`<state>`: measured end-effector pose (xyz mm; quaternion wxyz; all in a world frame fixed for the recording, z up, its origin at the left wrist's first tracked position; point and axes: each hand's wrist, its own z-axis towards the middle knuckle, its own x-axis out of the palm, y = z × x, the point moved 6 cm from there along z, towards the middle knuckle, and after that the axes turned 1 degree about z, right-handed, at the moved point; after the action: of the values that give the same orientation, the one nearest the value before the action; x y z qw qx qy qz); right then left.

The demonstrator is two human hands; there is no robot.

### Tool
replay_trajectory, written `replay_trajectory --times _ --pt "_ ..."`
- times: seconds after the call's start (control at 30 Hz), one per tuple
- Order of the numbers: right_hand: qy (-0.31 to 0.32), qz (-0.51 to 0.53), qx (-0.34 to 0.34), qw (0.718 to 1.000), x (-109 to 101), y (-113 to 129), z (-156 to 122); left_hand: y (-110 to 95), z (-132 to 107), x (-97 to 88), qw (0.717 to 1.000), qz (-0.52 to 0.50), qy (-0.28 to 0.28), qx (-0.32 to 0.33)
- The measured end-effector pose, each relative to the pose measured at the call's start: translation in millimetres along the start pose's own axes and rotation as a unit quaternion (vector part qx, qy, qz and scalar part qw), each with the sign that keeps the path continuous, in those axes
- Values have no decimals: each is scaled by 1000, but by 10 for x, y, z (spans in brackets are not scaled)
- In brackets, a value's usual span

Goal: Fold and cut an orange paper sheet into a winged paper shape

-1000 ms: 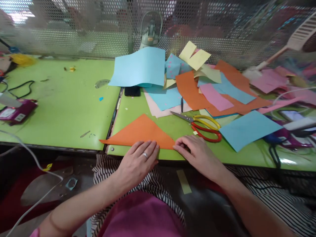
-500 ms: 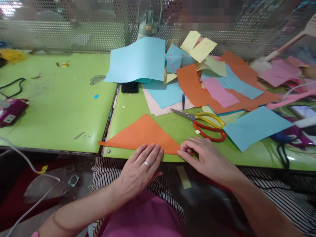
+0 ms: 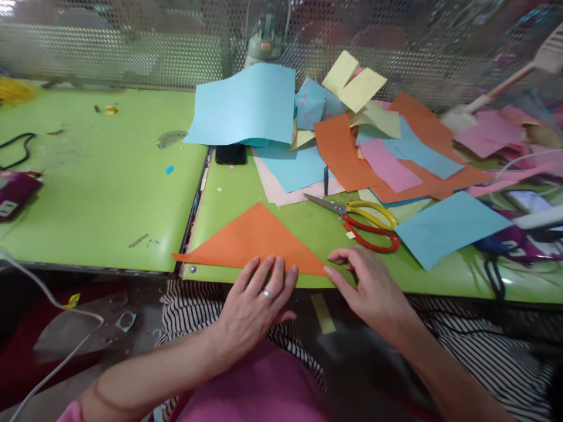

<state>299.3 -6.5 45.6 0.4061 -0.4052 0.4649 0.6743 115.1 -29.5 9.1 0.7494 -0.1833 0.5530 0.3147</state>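
Observation:
A sheet of orange paper (image 3: 255, 234), folded into a wide triangle, lies by the table's front edge with its long side towards me. My left hand (image 3: 261, 293), with a ring on one finger, rests with its fingers flat on the paper's lower edge. At the triangle's right corner is my right hand (image 3: 367, 284); its thumb tip is beside or touching that corner, and thumb and index finger stand apart with nothing between them. Scissors (image 3: 345, 210) with one yellow and one red handle lie beyond my right hand, blades pointing left.
Blue paper (image 3: 248, 105) covers part of a black phone (image 3: 231, 154). Orange strips (image 3: 341, 149), pink paper (image 3: 391, 164) and more sheets are heaped at the back right. A blue sheet (image 3: 453, 228) lies right of the scissors. A bottle (image 3: 264, 44) stands behind.
My left hand has slid slightly right along the paper's lower edge. The thumb and index finger of my right hand have parted a little at the corner.

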Motion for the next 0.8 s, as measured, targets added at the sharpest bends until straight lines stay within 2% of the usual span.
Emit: replay_trajectory --times 0.07,0.13,0.27,0.37,0.47,0.6,0.8 --pt "-49 -40 -20 998 -65 85 -66 3 9 15 1000 -1 8 -2" --pt "-87 -65 -73 991 -67 290 -129 5 25 22 1000 0 11 3" --pt "-83 -49 -197 976 181 729 -224 38 28 25 1000 -3 3 28" --pt "-88 -79 -230 966 370 837 -237 105 -17 16 1000 4 -2 21" --pt "-89 -114 -247 958 448 835 -217 214 -91 -26 999 12 -19 -31" --pt "-85 -151 -240 955 440 857 -184 419 -231 -82 993 20 -36 -112" --pt "-69 -175 -197 962 445 949 -144 812 -450 -222 986 21 -49 -159"
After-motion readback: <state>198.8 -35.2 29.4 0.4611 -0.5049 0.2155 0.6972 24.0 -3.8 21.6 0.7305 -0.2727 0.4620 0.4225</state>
